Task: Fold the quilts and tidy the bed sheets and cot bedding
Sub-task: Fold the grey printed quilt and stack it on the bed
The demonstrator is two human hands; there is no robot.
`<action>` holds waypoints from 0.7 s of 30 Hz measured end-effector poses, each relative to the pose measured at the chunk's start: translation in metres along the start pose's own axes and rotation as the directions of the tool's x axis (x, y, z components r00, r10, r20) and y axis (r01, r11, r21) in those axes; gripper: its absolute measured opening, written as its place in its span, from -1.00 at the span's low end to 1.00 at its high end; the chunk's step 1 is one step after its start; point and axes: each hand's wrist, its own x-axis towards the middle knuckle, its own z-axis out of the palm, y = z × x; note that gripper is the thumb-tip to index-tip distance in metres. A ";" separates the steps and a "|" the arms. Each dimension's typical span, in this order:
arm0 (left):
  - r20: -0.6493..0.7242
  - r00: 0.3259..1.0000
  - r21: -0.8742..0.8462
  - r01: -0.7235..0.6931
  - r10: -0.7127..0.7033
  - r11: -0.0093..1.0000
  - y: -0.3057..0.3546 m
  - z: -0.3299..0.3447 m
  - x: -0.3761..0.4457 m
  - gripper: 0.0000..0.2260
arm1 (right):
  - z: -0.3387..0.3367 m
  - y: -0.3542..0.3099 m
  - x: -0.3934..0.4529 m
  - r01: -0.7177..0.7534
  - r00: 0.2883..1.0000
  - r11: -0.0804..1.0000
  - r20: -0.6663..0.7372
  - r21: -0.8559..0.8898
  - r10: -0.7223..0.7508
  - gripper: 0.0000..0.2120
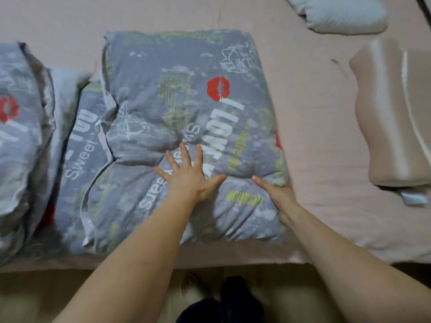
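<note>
On the near half of the bed, the folded grey quilt (186, 127) lies as a thick, puffy block, printed with red lips and pale lettering, its near edge close to the mattress edge. The left hand (189, 173) rests flat on top of it with fingers spread and straight, pressing a dimple into the padding; the right hand (277, 194) sits at the quilt's right side with only the thumb plainly showing on top and the fingers tucked out of sight under the fold, so I cannot tell whether it grips or merely steadies. The quilt looks soft, springy and bulky rather than heavy — likely to balloon back up unless pressed, and best taken by its folded edges or from underneath with both palms, since the smooth cover may slide over the filling. A second quilt (21, 136) in the same print lies just to its left, more loosely bundled. The pink bed sheet (314, 113) beneath is fairly smooth with faint creases. A beige contoured pillow (387, 117) sits to the right and a pale blue-grey pillow (338, 15) at the far edge — below the mattress, tan floor (35, 297) shows.
</note>
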 end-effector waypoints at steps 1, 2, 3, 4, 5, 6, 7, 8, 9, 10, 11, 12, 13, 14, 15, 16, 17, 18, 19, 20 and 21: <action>0.013 1.000 0.002 0.007 -0.007 1.000 -0.005 -0.004 0.004 -0.06 | 0.005 -0.003 -0.001 0.016 1.000 1.000 -0.021 0.014 -0.016 -0.34; 0.037 0.999 0.000 0.021 -0.021 1.000 -0.010 -0.010 0.006 -0.06 | 0.009 -0.008 -0.004 0.036 0.999 0.999 -0.026 0.032 -0.035 -0.39; 0.058 0.998 -0.013 0.029 -0.028 1.000 -0.015 -0.019 0.007 -0.06 | 0.013 -0.016 -0.012 0.055 0.998 0.997 -0.017 0.056 -0.054 -0.41; 0.077 0.996 -0.036 0.044 -0.041 0.998 -0.021 -0.030 0.008 -0.05 | 0.017 -0.025 -0.020 0.079 0.997 0.993 0.007 0.083 -0.080 -0.43; 0.098 0.994 -0.074 0.062 -0.055 0.995 -0.028 -0.036 0.008 -0.04 | 0.021 -0.031 -0.027 0.103 0.993 0.988 0.038 0.115 -0.108 -0.46; 0.096 0.992 -0.122 0.088 -0.076 0.989 -0.035 -0.049 0.005 -0.01 | 0.024 -0.044 -0.040 0.142 0.986 0.981 0.069 0.136 -0.152 -0.49; 0.094 0.990 -0.172 0.122 -0.107 0.977 -0.043 -0.059 0.001 0.01 | 0.029 -0.055 -0.053 0.182 0.976 0.973 0.094 0.139 -0.196 -0.54; 0.098 0.985 -0.222 0.163 -0.144 0.961 -0.052 -0.068 -0.004 0.02 | 0.035 -0.067 -0.066 0.232 0.964 0.964 0.099 0.128 -0.245 -0.60; 0.103 0.978 -0.270 0.203 -0.181 0.941 -0.062 -0.076 -0.010 0.00 | 0.042 -0.079 -0.080 0.291 0.948 0.950 0.104 0.115 -0.302 -0.67; 0.116 0.972 -0.306 0.229 -0.203 0.924 -0.072 -0.086 -0.015 -0.03 | 0.050 -0.093 -0.095 0.347 0.928 0.934 0.115 0.091 -0.356 -0.75; 0.129 0.969 -0.324 0.244 -0.212 0.914 -0.080 -0.089 -0.017 -0.07 | 0.058 -0.101 -0.105 0.398 0.906 0.915 0.124 0.070 -0.404 -0.80; 0.120 0.968 -0.346 0.248 -0.220 0.905 -0.093 -0.103 -0.025 -0.12 | 0.070 -0.114 -0.125 0.463 0.874 0.885 0.147 0.040 -0.464 -0.83; 0.122 0.968 -0.354 0.248 -0.219 0.902 -0.100 -0.109 -0.030 -0.17 | 0.078 -0.121 -0.137 0.514 0.844 0.858 0.171 0.012 -0.508 -0.85; 0.108 0.969 -0.371 0.247 -0.223 0.895 -0.115 -0.122 -0.039 -0.23 | 0.092 -0.131 -0.158 0.572 0.804 0.820 0.207 -0.008 -0.558 -0.85; 0.099 0.973 -0.378 0.232 -0.210 0.896 -0.126 -0.132 -0.046 -0.28 | 0.104 -0.138 -0.175 0.615 0.767 0.789 0.243 -0.014 -0.593 -0.85; 0.093 0.978 -0.376 0.207 -0.186 0.903 -0.134 -0.140 -0.050 -0.33 | 0.113 -0.144 -0.187 0.649 0.738 0.761 0.265 -0.027 -0.620 -0.86; 0.075 0.984 -0.363 0.177 -0.160 0.915 -0.151 -0.150 -0.056 -0.36 | 0.126 -0.151 -0.205 0.680 0.710 0.732 0.285 -0.040 -0.644 -0.86; 0.053 0.990 -0.327 0.140 -0.130 0.935 -0.166 -0.160 -0.063 -0.38 | 0.138 -0.155 -0.219 0.703 0.691 0.708 0.295 -0.062 -0.660 -0.86; 0.020 0.994 -0.291 0.111 -0.109 0.950 -0.185 -0.167 -0.067 -0.41 | 0.151 -0.160 -0.232 0.730 0.667 0.678 0.299 -0.084 -0.682 -0.87; -0.017 0.994 -0.249 0.096 -0.104 0.964 -0.216 -0.175 -0.074 -0.45 | 0.172 -0.161 -0.251 0.759 0.639 0.642 0.307 -0.104 -0.705 -0.87; -0.052 0.993 -0.190 0.091 -0.103 0.978 -0.240 -0.182 -0.077 -0.50 | 0.189 -0.162 -0.263 0.778 0.620 0.616 0.304 -0.123 -0.723 -0.86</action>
